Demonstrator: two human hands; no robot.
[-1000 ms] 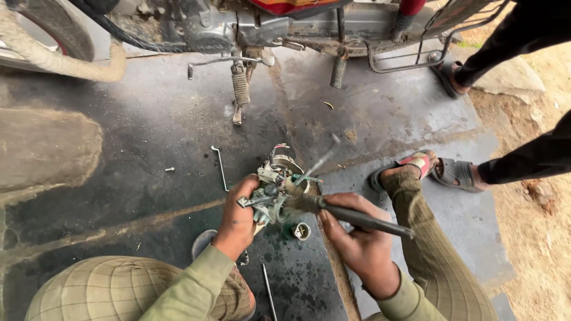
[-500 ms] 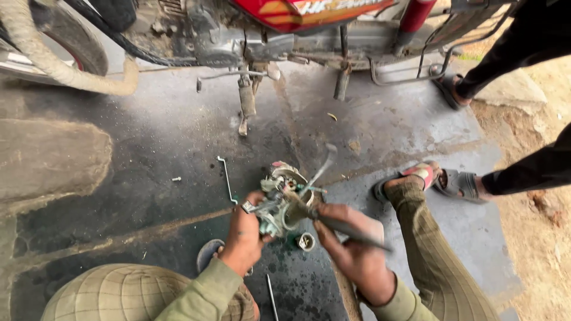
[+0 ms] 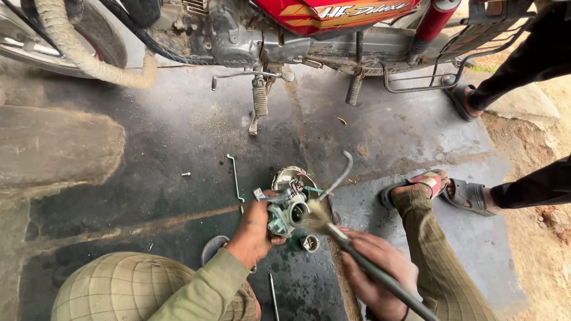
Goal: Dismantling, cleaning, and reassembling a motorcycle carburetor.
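Note:
My left hand [image 3: 254, 229] grips a small metal carburettor [image 3: 288, 208] and holds it above the oily floor, its round opening turned toward my right. My right hand [image 3: 375, 273] is closed around the dark handle of a paintbrush [image 3: 351, 246], whose pale bristles touch the carburettor's opening. A thin curved hose [image 3: 338, 176] sticks up from the carburettor. A small round metal cup [image 3: 310, 242] lies on the ground just below it. My knees in checked trousers frame both hands.
A red motorcycle [image 3: 309, 30] stands at the top, its kick lever [image 3: 259, 98] and footpeg hanging down. A bent metal rod [image 3: 235, 177] and small screw [image 3: 185, 174] lie on the dark concrete. Another person's sandalled feet [image 3: 470, 193] stand at right. A round dish [image 3: 213, 248] sits by my left knee.
The view has tilted up, showing more of the motorcycle. The carburettor has turned in my left hand, and the brush has shifted so that its bristles meet the opening.

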